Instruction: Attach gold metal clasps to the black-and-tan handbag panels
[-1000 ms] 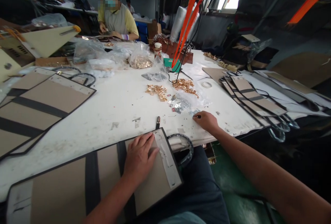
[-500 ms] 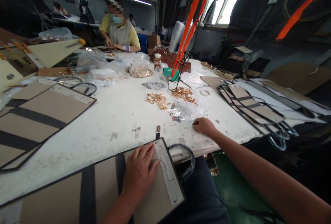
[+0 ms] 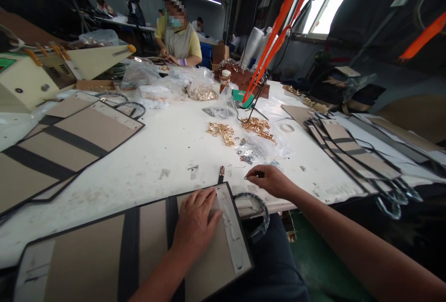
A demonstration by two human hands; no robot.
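Note:
My left hand (image 3: pixel 197 218) lies flat, fingers stretched out, on a beige bag panel (image 3: pixel 149 232) with black edging and dark bands. Under its fingertips runs a white strip (image 3: pixel 232 232) along the panel's right end. A wrapped loop handle (image 3: pixel 266 213) sticks out from that end. From the panel's far edge projects a short dark strap with a gold-coloured metal end (image 3: pixel 222 172). My right hand (image 3: pixel 268 180) is above the table, just right of that strap, thumb and forefinger pinched. A tiny greyish thing shows at the fingertips, too small to name.
Gold-coloured metal fittings (image 3: pixel 221 132) lie in piles beyond, beside a clear bag of small silvery pieces (image 3: pixel 252 150). More bag panels (image 3: pixel 78 139) lie left, and others (image 3: pixel 344 141) right. Orange strips (image 3: pixel 278 28) hang down. A co-worker (image 3: pixel 179 37) sits across the table.
My right hand has come away from beside the bag of small pieces, towards the strap and panel. My left hand stays on the panel. The view has turned slightly left.

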